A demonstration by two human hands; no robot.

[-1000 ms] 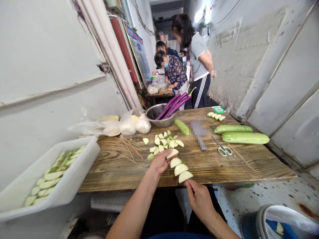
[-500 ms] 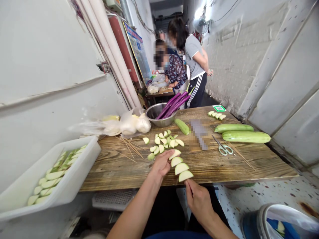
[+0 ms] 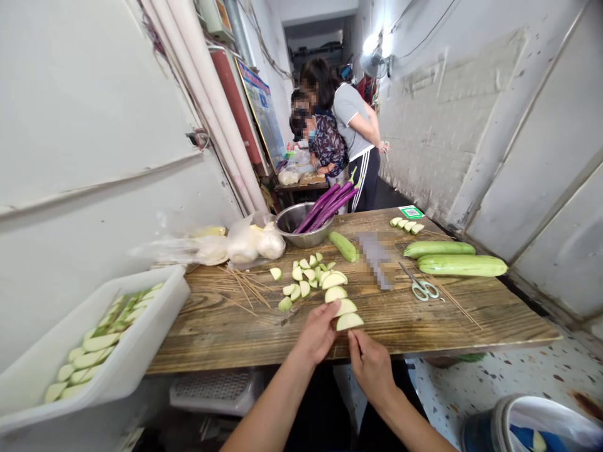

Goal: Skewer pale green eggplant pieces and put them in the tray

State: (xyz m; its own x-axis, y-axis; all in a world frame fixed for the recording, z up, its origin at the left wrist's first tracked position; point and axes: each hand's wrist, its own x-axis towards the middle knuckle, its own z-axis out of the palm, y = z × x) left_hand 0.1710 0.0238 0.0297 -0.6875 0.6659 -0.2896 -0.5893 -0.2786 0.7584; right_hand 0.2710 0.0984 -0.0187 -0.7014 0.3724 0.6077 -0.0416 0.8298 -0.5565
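Several half-round zucchini slices (image 3: 350, 322) are threaded in a row on one skewer, held just above the table's near edge. My left hand (image 3: 320, 333) is closed, its thumb and fingers pinching a zucchini slice (image 3: 347, 306) in the lower part of the row. Below the lowest slice, my right hand (image 3: 373, 367) is closed in a pinch on the skewer's end, which is mostly hidden by the fingers. Just beyond the row lies a loose pile of cut zucchini pieces (image 3: 304, 288).
Bamboo skewers (image 3: 245, 285) lie left, near a white tub (image 3: 176, 282) of skewered slices. A steel bowl (image 3: 301, 237) holds purple eggplants (image 3: 330, 204). Scissors (image 3: 421, 287), a blurred knife-like shape (image 3: 375, 257) and whole zucchini (image 3: 461, 265) lie right. People (image 3: 351, 119) stand behind.
My left hand has slid down the row, from the top slice to a lower one, nearer my right hand. My right hand stays at the skewer's end.
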